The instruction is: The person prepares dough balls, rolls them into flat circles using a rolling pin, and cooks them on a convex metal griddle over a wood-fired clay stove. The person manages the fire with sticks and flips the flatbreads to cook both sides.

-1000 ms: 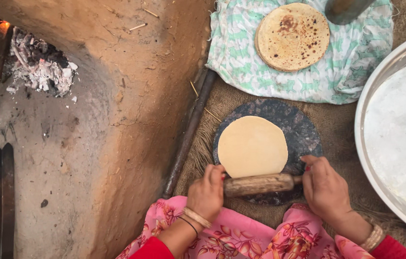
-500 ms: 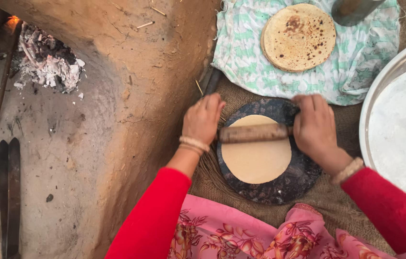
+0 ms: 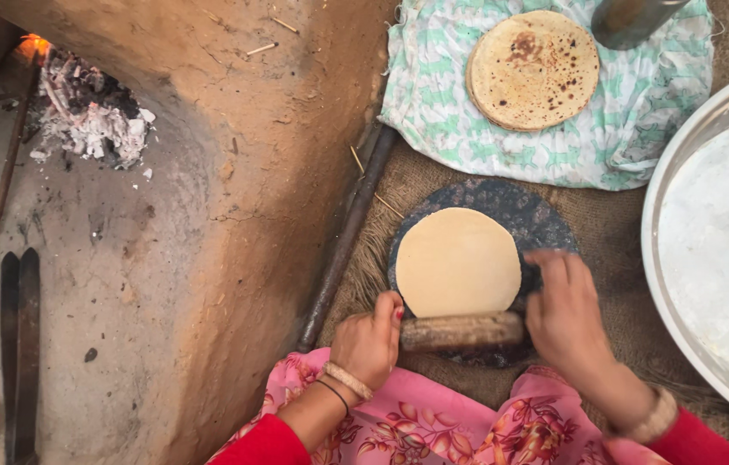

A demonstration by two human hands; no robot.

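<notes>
Both hands (image 3: 468, 336) grip the rolling pin (image 3: 461, 331), now drawn back to the dough's (image 3: 457, 262) near edge.

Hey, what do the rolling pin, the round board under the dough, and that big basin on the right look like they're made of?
Rolling pin: apparently wood, brown, rough and flour-dusted. Round board: dark, mottled and matte, likely stone or old wood; the look leaves it open. Big basin: metal, judging by its thin, shiny silvery rim, with a white floury inside. The left hand and right hand grip the pin's ends.
</notes>
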